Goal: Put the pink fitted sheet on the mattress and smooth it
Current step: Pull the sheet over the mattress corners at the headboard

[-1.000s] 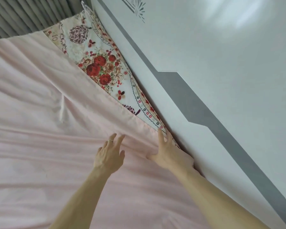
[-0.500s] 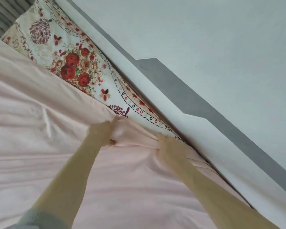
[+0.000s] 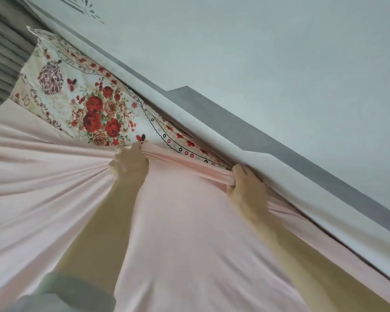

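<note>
Left hand (image 3: 130,164) fist-gripping bunched edge of pink fitted cotton sheet (image 3: 189,221), right hand (image 3: 245,188) gripping same edge beside white-grey headboard (image 3: 279,97), floral-print mattress (image 3: 88,104) exposed beyond

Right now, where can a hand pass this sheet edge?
Open: the floral mattress top between the bunched edge of the pink fitted sheet and the white headboard, beyond the left hand. Crowded: the right hand, its grip tight against the headboard.
</note>
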Motion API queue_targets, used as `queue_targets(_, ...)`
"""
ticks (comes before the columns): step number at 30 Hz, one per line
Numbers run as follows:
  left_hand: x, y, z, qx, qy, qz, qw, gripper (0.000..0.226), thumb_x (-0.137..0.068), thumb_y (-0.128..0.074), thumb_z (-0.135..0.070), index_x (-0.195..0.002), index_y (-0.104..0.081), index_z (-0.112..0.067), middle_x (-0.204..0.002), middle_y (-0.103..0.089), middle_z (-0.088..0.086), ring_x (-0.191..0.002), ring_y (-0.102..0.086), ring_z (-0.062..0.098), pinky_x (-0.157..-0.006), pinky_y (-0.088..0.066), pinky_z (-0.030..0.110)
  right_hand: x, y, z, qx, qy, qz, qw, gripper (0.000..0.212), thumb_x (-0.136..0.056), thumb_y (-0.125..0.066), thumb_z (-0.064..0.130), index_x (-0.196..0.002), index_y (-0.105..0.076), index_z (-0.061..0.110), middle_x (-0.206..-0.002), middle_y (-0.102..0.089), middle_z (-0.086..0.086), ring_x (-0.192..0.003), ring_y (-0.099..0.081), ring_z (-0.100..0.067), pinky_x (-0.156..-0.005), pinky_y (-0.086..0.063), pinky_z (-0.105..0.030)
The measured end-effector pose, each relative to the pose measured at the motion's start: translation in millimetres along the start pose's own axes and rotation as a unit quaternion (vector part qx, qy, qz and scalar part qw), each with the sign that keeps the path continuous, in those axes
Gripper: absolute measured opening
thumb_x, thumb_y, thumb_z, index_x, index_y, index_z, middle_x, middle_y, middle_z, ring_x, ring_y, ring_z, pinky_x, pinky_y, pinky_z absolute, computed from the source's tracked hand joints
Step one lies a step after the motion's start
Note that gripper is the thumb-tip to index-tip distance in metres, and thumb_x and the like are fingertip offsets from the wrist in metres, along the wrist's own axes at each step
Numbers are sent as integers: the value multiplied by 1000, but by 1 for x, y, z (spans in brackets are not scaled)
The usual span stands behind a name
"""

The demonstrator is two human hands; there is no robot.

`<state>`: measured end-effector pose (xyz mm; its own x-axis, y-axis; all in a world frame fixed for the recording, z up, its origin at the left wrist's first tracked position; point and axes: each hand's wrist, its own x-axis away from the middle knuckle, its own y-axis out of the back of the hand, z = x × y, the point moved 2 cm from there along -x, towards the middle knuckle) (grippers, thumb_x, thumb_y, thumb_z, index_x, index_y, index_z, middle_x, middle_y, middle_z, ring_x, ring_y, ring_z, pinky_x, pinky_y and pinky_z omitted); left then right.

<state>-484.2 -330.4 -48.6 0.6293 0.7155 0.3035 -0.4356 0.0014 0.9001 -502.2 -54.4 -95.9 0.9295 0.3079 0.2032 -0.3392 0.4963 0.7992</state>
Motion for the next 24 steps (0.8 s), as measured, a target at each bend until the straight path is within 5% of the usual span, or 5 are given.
queue_targets(7, -20, 47, -47, 261, -35, -134, 955, 40, -85, -42, 1, -120, -44, -18, -116, -49, 18, -88, -59, 42, -71, -42, 41, 6, 5, -7, -35, 1, -20, 999, 22, -91, -60, 23, -89, -39, 16, -71, -57, -5, -69, -61, -36, -56, -38, -35)
queue_targets(11, -15, 24, -77, 403, -105, -69, 906, 67, -84, -56, -1, -141, -33, -28, -152, -15, 14, -99, -48, 21, -81, -40, 33, 24, -4, -18, -128, -17, -93, 987, 20, -92, -59, 11, -109, -52, 17, -93, -67, -3, -77, -64, -31, -63, -52, -37)
queue_targets(16, -12, -2, -85, 302, -107, -111, 941, 38, -85, -68, -25, -114, -51, -6, -127, -40, 17, -105, -51, 39, -85, -45, 46, 39, -10, -29, -46, 136, -84, 986, 66, -89, -55, 4, -150, -31, 12, -158, -37, -2, -141, -41, -15, -103, -43, -31)
queue_targets(19, -8, -13, -82, 200, -174, -75, 961, 30, -92, -55, -31, -115, -59, -13, -130, -46, 10, -114, -48, 36, -92, -43, 45, 43, -16, -35, -9, 167, -60, 984, 61, -89, -52, 8, -148, -38, 11, -162, -28, -2, -136, -47, -25, -102, -44, -42)
queue_targets(24, -13, -19, -81, 93, -265, -72, 957, 39, -86, -54, -32, -124, -58, -34, -156, -25, -3, -123, -45, 33, -102, -40, 46, 44, -22, -36, 79, 124, -36, 988, 44, -89, -51, 25, -132, -54, 16, -136, -49, -1, -111, -57, -30, -91, -49, -47)
